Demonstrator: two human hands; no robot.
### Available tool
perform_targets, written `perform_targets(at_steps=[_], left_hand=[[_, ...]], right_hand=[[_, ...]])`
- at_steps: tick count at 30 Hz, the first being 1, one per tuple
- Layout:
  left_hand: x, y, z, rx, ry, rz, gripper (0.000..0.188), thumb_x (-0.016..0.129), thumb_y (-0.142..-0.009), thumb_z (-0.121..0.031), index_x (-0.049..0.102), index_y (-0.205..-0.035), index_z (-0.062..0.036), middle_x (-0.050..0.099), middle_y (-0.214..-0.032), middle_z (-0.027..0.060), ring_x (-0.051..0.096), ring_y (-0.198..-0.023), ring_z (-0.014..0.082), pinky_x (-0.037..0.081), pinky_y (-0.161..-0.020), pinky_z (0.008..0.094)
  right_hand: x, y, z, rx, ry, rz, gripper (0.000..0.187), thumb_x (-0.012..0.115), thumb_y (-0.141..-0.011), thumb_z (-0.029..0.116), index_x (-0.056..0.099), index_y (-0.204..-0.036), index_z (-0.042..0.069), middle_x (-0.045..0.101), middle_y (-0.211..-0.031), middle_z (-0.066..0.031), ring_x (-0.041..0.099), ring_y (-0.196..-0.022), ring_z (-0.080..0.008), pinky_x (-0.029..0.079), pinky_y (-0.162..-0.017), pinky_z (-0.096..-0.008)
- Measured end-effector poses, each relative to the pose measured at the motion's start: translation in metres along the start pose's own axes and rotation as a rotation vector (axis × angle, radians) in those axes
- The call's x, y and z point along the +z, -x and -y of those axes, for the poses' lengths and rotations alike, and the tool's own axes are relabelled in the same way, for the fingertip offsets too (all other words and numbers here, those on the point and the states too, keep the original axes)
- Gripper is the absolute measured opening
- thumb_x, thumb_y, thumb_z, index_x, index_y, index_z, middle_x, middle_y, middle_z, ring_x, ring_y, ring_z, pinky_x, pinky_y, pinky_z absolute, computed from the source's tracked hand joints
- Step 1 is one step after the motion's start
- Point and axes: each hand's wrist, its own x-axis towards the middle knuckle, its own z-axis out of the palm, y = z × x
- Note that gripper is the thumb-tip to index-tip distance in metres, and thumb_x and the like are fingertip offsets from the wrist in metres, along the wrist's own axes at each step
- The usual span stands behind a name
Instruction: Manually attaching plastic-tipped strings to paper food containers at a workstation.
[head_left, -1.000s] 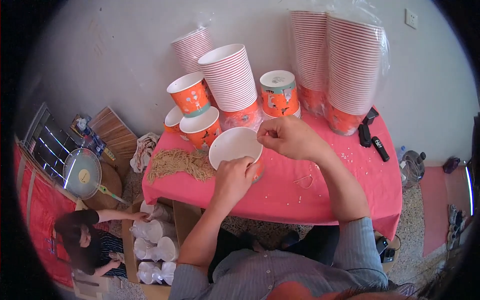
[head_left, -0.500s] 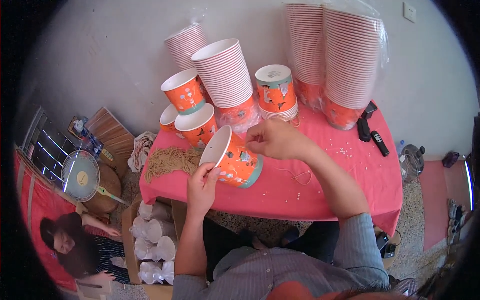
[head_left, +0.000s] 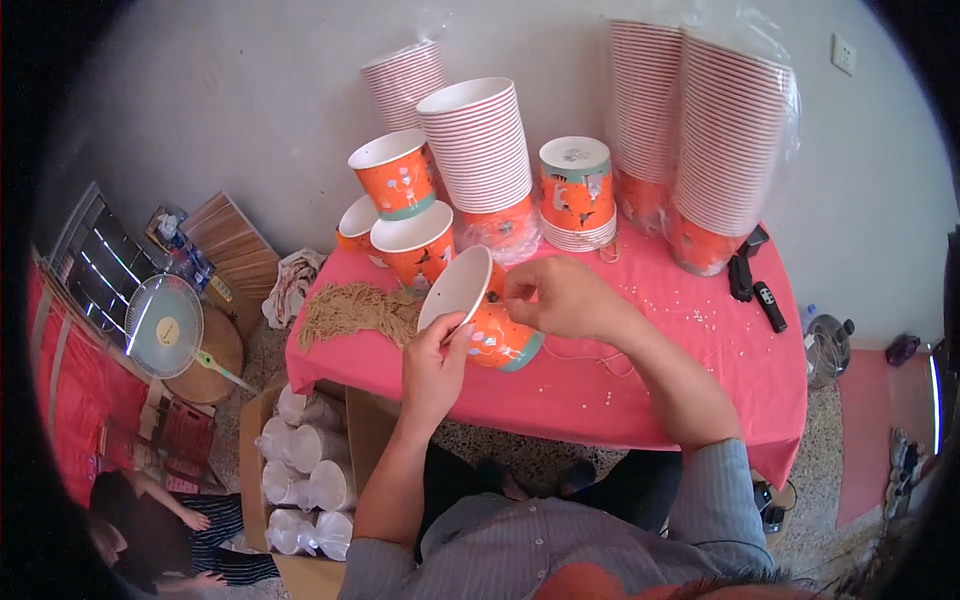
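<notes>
Left hand (head_left: 435,372) clamped on an orange bucket (head_left: 488,328) near the table (head_left: 680,405)'s front edge, right hand (head_left: 562,297) pinched, can't tell on what. Tan cords (head_left: 355,312) crowd the left edge, tub stacks (head_left: 478,150) block the back.

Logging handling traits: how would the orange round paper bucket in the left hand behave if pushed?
The bucket looks thin-walled, so probably light; it shows no clear dent in the left hand, so likely stiff; being round, it might roll.

A homelike room serves as a small workshop, with stacked paper tubs (head_left: 478,145) on the cloth-covered counter (head_left: 690,400) at centre, a packed carton (head_left: 368,430) lower left and a household fan (head_left: 160,325) at left.
</notes>
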Motion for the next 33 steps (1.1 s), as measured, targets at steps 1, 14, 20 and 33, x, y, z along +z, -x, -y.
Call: perform_targets(at_steps=[1, 14, 20, 33], left_hand=[[0.001, 0.0, -0.002, -0.006, -0.013, 0.012, 0.019, 0.069, -0.105, -0.01, 0.072, -0.118, 0.0038, 0.079, -0.097, 0.0128, 0.075, -0.091, 0.0138, 0.058, -0.08, 0.0306], [0.01, -0.002, -0.006, 0.035, -0.035, 0.022, 0.02, 0.07, -0.105, -0.01, 0.071, -0.118, 0.0036, 0.079, -0.098, 0.0168, 0.078, -0.09, 0.0194, 0.059, -0.077, 0.0336], [0.011, -0.006, -0.018, 0.221, -0.311, 0.012, 0.02, 0.072, -0.103, -0.017, 0.073, -0.114, -0.0009, 0.076, -0.093, 0.0187, 0.077, -0.086, 0.0351, 0.058, -0.07, 0.0432], [0.012, -0.04, -0.018, -0.008, -0.407, 0.319, 0.031, 0.058, -0.107, -0.019, 0.066, -0.132, -0.0029, 0.075, -0.109, 0.0275, 0.073, -0.103, 0.0475, 0.056, -0.09, 0.0544]], right_hand=[[0.0, 0.0, 0.0, 0.005, 0.005, -0.004, 0.017, 0.076, -0.085, 0.014, 0.076, -0.096, 0.001, 0.075, -0.087, -0.0175, 0.074, -0.081, -0.0328, 0.058, -0.076, -0.0438], [0.002, -0.002, -0.003, 0.025, 0.074, -0.027, 0.023, 0.073, -0.087, 0.025, 0.079, -0.098, 0.007, 0.077, -0.093, -0.0197, 0.075, -0.089, -0.0395, 0.059, -0.082, -0.0509], [0.006, -0.005, -0.014, 0.052, 0.133, 0.072, 0.025, 0.072, -0.09, 0.027, 0.082, -0.106, 0.01, 0.078, -0.098, -0.0197, 0.075, -0.092, -0.04, 0.059, -0.085, -0.0508], [0.012, -0.014, -0.043, 0.092, 0.081, 0.18, 0.028, 0.074, -0.09, 0.019, 0.08, -0.112, 0.003, 0.078, -0.102, -0.0216, 0.076, -0.092, -0.0348, 0.059, -0.087, -0.0446]])
